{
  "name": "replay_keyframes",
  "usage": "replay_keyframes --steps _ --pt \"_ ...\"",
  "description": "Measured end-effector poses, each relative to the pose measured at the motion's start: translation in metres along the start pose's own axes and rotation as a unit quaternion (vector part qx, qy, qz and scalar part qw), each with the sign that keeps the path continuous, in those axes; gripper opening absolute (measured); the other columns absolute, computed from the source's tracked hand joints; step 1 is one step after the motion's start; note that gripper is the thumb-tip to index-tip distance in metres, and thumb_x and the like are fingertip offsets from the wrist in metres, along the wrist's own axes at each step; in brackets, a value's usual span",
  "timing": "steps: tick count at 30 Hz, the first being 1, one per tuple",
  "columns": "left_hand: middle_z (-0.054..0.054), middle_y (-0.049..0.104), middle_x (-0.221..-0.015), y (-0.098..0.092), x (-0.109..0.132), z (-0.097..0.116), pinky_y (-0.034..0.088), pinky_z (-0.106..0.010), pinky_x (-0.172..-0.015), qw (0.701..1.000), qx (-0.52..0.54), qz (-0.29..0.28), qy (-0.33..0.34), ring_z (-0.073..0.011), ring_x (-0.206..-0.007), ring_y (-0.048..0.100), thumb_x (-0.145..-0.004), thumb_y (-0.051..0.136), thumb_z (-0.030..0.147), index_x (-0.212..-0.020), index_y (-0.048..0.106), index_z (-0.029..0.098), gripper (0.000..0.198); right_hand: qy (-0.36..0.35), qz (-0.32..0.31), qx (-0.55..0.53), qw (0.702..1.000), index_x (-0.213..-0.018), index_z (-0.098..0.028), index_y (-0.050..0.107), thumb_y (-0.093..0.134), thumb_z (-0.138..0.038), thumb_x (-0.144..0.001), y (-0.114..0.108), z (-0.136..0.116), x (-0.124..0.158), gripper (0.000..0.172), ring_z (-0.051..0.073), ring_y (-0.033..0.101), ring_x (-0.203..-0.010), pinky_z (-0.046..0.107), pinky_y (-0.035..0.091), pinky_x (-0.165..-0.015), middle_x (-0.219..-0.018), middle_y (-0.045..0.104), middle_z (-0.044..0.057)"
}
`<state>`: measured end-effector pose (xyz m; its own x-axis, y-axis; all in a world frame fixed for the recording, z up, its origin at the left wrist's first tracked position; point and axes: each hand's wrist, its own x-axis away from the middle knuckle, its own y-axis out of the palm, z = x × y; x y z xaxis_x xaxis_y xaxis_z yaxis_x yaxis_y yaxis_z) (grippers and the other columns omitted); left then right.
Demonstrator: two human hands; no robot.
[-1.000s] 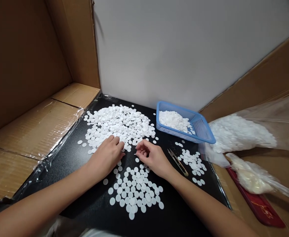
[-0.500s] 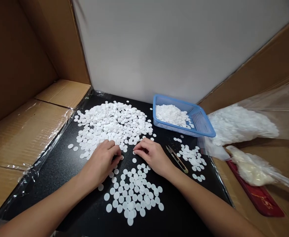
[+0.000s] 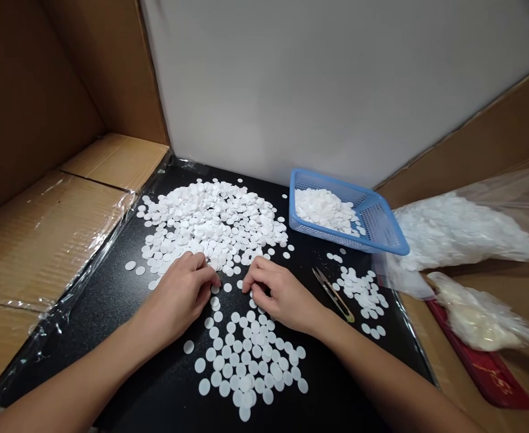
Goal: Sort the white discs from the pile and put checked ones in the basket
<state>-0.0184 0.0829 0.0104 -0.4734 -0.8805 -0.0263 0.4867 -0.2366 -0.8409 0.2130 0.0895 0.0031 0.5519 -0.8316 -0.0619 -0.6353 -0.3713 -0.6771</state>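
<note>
On the black tabletop (image 3: 124,337) lies a wide pile of small white discs (image 3: 210,222). My left hand (image 3: 180,297) rests at its near edge, fingers curled with their tips down on the discs. My right hand (image 3: 284,294) sits beside it, fingers bent and pressed together, tips by loose discs at the gap between the hands. Whether either hand holds a disc is hidden. A flatter spread of discs (image 3: 250,361) lies just in front of both hands.
A blue basket (image 3: 384,231) with discs in it stands at the back right. Thread snips (image 3: 334,294) and a small group of discs (image 3: 358,291) lie right of my right hand. Clear bags of discs (image 3: 463,231) and a red tray (image 3: 494,373) are further right. Cardboard (image 3: 56,222) borders the left.
The view has shifted slightly. Both hands have drawn a little nearer to me from the pile's edge, and my right hand's fingers have curled down onto the table.
</note>
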Motion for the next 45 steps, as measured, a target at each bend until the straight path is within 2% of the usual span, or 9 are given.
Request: replay_keyframes --steps 3,9,13,17,24,30,35,41,45 --pt "-0.004 0.057 -0.087 0.001 0.001 0.001 0.042 -0.032 -0.073 0.999 0.029 -0.021 0.006 -0.0214 -0.088 0.052 -0.089 0.048 0.008 -0.087 0.070 0.022 0.026 0.016 0.023 -0.033 0.999 -0.081 -0.019 0.060 0.047 -0.003 -0.087 -0.003 0.001 -0.001 0.021 0.010 0.048 -0.061 0.023 0.037 -0.053 -0.083 0.054 0.000" --pt "-0.005 0.054 -0.090 0.003 -0.001 0.002 0.041 -0.034 -0.074 0.999 -0.002 0.042 0.034 -0.0218 -0.086 0.048 -0.094 0.043 0.009 -0.113 0.066 0.022 0.033 0.001 0.044 0.026 0.999 -0.110 -0.021 0.063 0.044 -0.006 -0.092 0.003 0.006 -0.003 0.031 0.014 0.055 -0.070 0.028 0.047 -0.062 -0.094 0.056 0.004" --pt "-0.005 0.052 -0.090 0.006 -0.001 0.000 0.036 -0.034 -0.071 0.995 -0.057 0.041 0.065 -0.0220 -0.084 0.045 -0.092 0.045 0.005 -0.119 0.067 0.025 0.041 0.004 0.042 0.039 0.998 -0.097 -0.019 0.063 0.044 -0.003 -0.090 0.003 0.005 -0.002 0.026 0.013 0.054 -0.069 0.027 0.045 -0.059 -0.095 0.056 0.004" --pt "-0.006 0.052 -0.089 0.007 0.001 -0.001 0.032 -0.034 -0.071 0.987 -0.112 0.028 0.109 -0.0223 -0.083 0.043 -0.091 0.047 0.004 -0.116 0.071 0.024 0.040 0.003 0.044 0.019 0.999 -0.084 -0.019 0.059 0.044 -0.003 -0.089 0.001 0.004 -0.002 0.023 0.012 0.051 -0.065 0.025 0.041 -0.055 -0.090 0.055 0.003" --pt "-0.006 0.053 -0.090 0.006 0.003 -0.002 0.029 -0.035 -0.073 0.978 -0.135 -0.005 0.160 -0.0229 -0.087 0.042 -0.089 0.053 0.004 -0.115 0.073 0.024 0.038 -0.023 0.062 0.027 0.997 -0.102 -0.021 0.063 0.044 -0.005 -0.091 0.005 0.007 -0.003 0.027 0.013 0.054 -0.069 0.025 0.044 -0.058 -0.094 0.056 0.004" --pt "-0.004 0.054 -0.089 -0.001 0.005 -0.003 0.031 -0.036 -0.074 0.983 -0.083 -0.046 0.154 -0.0223 -0.086 0.044 -0.090 0.050 0.004 -0.116 0.072 0.029 0.042 -0.013 0.066 0.043 0.997 -0.094 -0.020 0.062 0.044 -0.006 -0.091 0.005 0.007 -0.003 0.023 0.013 0.053 -0.066 0.026 0.044 -0.057 -0.092 0.058 0.004" --pt "-0.004 0.055 -0.090 -0.008 0.003 -0.001 0.035 -0.035 -0.076 0.992 -0.012 -0.049 0.119 -0.0210 -0.086 0.047 -0.090 0.046 0.005 -0.092 0.073 0.025 0.034 -0.003 0.053 0.031 0.998 -0.080 -0.019 0.060 0.045 -0.002 -0.087 0.002 0.006 -0.003 0.024 0.011 0.050 -0.062 0.024 0.041 -0.052 -0.087 0.055 0.002" --pt "-0.006 0.056 -0.093 -0.002 -0.002 -0.007 0.036 -0.036 -0.076 0.994 -0.050 0.045 0.091 -0.0230 -0.088 0.046 -0.091 0.043 0.006 -0.115 0.069 0.024 0.039 -0.009 0.030 0.113 0.993 -0.125 -0.021 0.060 0.046 -0.004 -0.090 0.007 0.005 -0.004 0.042 0.014 0.055 -0.070 0.028 0.049 -0.062 -0.096 0.054 0.004" --pt "-0.006 0.055 -0.091 0.003 -0.001 -0.009 0.034 -0.036 -0.074 0.988 -0.099 0.038 0.113 -0.0231 -0.087 0.044 -0.092 0.044 0.006 -0.117 0.071 0.026 0.042 -0.006 0.025 0.140 0.990 -0.118 -0.021 0.063 0.047 -0.003 -0.089 0.008 0.003 -0.003 0.038 0.016 0.059 -0.076 0.029 0.052 -0.066 -0.098 0.055 0.005"
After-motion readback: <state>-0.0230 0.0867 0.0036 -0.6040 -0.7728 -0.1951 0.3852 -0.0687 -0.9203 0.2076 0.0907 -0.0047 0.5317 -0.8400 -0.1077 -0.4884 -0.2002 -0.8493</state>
